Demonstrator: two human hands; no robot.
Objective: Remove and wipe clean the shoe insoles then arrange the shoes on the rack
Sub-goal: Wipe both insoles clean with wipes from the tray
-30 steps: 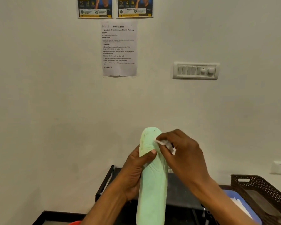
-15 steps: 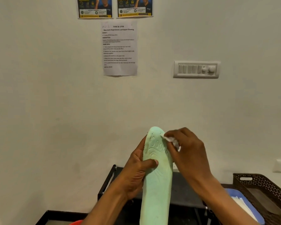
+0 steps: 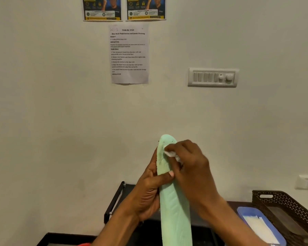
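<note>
**Insole up, wipe on the toe**

Far left, a black metal shoe rack (image 3: 114, 203) edges into view low against the pale wall. Next comes the left hand (image 3: 149, 190), wrapped around the long, mint-green foam insole (image 3: 174, 210) from the left edge; the thumb lies across the front face, pressed flat, the other fingers are curled behind and mostly hidden. The insole stands nearly upright in mid-air in front of the rack, toe end at the top, heel end running off the bottom of the frame.

On to the right hand (image 3: 190, 167): its fingertips are bunched together, pinching a small, crumpled white wipe (image 3: 170, 153) and pressing it against the insole's upper part, just below the rounded toe.

Up on the wall, a printed white instruction sheet (image 3: 129, 54) hangs under two posters; further right sits a white switch panel (image 3: 212, 78).

Lower right, a blue plastic tray (image 3: 252, 215) holds a stack of white sheets, and just beside it stands a dark brown perforated basket (image 3: 288, 206).
</note>
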